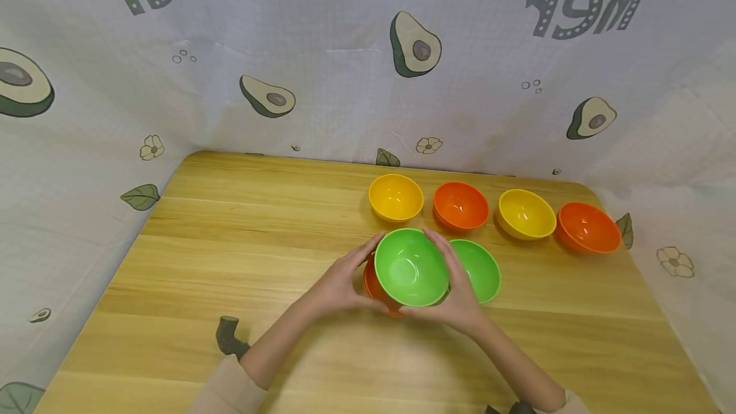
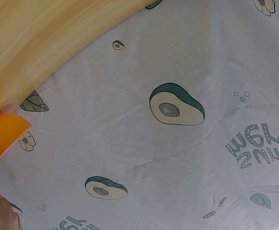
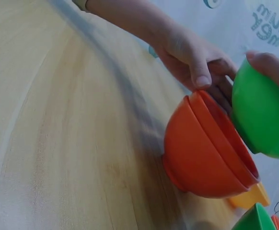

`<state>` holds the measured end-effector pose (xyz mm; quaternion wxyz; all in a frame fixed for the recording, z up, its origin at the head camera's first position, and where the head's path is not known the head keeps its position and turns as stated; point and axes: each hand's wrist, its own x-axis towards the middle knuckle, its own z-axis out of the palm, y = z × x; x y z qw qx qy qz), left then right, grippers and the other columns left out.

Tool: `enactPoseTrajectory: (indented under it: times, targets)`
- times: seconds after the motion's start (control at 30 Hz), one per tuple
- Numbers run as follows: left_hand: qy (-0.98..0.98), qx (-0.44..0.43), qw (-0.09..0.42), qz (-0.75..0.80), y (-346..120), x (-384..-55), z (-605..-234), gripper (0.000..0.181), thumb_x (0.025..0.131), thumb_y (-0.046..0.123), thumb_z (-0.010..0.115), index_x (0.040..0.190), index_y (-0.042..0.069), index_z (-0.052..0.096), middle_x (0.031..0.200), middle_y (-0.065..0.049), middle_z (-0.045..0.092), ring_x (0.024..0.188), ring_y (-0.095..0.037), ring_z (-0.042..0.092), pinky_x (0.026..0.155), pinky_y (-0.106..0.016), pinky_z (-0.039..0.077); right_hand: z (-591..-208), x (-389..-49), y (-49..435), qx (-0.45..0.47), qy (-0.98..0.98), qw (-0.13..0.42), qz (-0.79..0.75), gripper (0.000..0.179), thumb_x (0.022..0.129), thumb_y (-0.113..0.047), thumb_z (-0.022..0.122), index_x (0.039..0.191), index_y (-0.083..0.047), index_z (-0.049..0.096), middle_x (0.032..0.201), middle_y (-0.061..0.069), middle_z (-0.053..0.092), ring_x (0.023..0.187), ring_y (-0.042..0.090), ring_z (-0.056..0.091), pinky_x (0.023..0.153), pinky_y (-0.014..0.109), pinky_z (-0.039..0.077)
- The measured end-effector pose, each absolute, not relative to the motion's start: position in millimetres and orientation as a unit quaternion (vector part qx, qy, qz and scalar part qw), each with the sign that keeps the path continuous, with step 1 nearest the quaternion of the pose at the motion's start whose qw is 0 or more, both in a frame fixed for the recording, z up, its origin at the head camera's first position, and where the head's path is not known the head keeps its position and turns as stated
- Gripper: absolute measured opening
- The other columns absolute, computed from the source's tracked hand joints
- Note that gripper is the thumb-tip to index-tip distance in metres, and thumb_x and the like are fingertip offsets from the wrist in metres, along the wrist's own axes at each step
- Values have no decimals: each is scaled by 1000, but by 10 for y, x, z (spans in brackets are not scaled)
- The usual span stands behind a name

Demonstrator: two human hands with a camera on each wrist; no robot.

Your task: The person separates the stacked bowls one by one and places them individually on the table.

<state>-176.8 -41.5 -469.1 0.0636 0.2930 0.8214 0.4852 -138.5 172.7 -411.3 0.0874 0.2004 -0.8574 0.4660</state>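
Observation:
A green bowl (image 1: 411, 267) is gripped by my right hand (image 1: 462, 305), thumb and fingers spread on opposite sides of its rim. Below it and slightly left, two nested orange bowls (image 3: 209, 148) stand on the table, mostly hidden from above. Around their left side curves my left hand (image 1: 345, 283), its thumb at the orange rim in the right wrist view. The green bowl tilts just over the orange stack there; I cannot tell whether they touch. Another green bowl (image 1: 480, 270) sits to the right, partly behind my right hand.
Along the table's back stand a yellow-orange bowl (image 1: 395, 198), an orange bowl (image 1: 460, 206), a yellow bowl (image 1: 526, 214) and another orange bowl (image 1: 588, 228). The wooden table (image 1: 230, 241) meets a patterned cloth backdrop (image 1: 339, 37) at its far edge.

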Motion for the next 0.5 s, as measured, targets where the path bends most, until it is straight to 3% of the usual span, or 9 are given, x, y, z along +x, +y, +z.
enactPoseTrajectory:
  times: [0.3,0.5]
  targets:
    - [818,308,68,482,-424,-1766,-4687,115,59,36,86,149,26,15,148,5,32,131,-19,38,105,-42,34,-4127,-1371,1814,196,-846,104,484,114,43,-1,90,140,4,30,141,21,34,128,14,34,101,18,32]
    - [817,315,64,480,-424,-1775,-4695,113,60,34,86,149,23,17,147,3,35,130,-19,39,104,-42,36,-4090,-1351,1897,177,-841,104,501,116,43,2,89,142,0,27,143,20,32,129,12,32,99,16,33]
